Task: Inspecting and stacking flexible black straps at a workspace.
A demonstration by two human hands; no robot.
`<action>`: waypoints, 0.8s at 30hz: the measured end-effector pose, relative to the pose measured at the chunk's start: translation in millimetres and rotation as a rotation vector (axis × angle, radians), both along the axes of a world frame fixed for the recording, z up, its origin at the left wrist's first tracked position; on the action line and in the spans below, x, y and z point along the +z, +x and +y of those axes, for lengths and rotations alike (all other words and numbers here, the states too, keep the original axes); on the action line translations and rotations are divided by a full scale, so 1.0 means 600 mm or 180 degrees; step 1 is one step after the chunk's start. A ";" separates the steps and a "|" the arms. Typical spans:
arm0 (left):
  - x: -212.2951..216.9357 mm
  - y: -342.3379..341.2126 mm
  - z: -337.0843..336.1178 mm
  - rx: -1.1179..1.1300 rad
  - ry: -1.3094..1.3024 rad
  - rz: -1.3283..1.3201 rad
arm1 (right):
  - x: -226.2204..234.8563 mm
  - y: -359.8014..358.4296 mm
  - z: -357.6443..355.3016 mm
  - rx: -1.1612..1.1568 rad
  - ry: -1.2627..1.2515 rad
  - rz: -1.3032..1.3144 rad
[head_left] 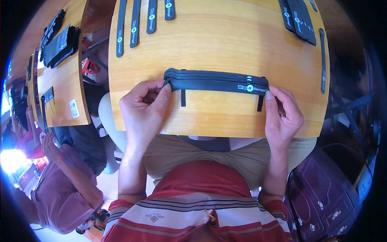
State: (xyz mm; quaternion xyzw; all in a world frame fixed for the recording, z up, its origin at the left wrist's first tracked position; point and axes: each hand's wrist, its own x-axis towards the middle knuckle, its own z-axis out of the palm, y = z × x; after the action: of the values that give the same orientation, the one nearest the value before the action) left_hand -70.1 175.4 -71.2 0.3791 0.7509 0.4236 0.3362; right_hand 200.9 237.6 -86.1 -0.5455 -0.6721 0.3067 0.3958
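Note:
A stack of several black straps (209, 84) with white print lies crosswise near the front of the wooden table, slightly fanned out. My left hand (146, 103) pinches its left end between thumb and fingers. At the right end, the thumb and forefinger of my right hand (283, 113) close on the front strap beside its print. Two short narrow black strips stick out from under the stack toward me, a left strip (183, 98) and a right strip (260, 103).
More black straps (135, 28) lie apart at the table's far left. A black strap pile (300, 22) and a single strap (323, 60) lie at the right. On the left, a co-worker (66, 181) sits by another table (76, 86) bearing black straps. Dark drawers (326, 189) stand at the lower right.

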 end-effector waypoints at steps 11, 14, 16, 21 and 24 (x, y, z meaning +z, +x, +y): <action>0.001 0.001 0.001 0.0128 -0.0118 0.0064 | -0.009 -0.005 0.004 -0.0119 0.0107 0.0259; 0.007 0.010 0.003 0.0147 -0.0143 0.0109 | -0.009 -0.006 0.000 -0.0170 -0.0005 0.0286; 0.005 0.006 0.002 0.0146 -0.0107 0.0152 | -0.011 -0.006 -0.001 -0.0239 -0.0186 0.0449; 0.015 0.015 0.007 0.0183 -0.0219 0.0278 | -0.009 -0.011 0.003 -0.0397 -0.0182 0.0579; 0.011 0.014 0.006 0.0147 -0.0139 0.0272 | -0.012 -0.008 0.002 -0.0359 -0.0144 0.0535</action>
State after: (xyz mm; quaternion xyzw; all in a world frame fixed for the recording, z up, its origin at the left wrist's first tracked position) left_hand -61.5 179.2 -64.7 0.3720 0.7821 0.3982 0.3022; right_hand 195.8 239.0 -93.2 -0.5636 -0.5977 0.3437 0.4550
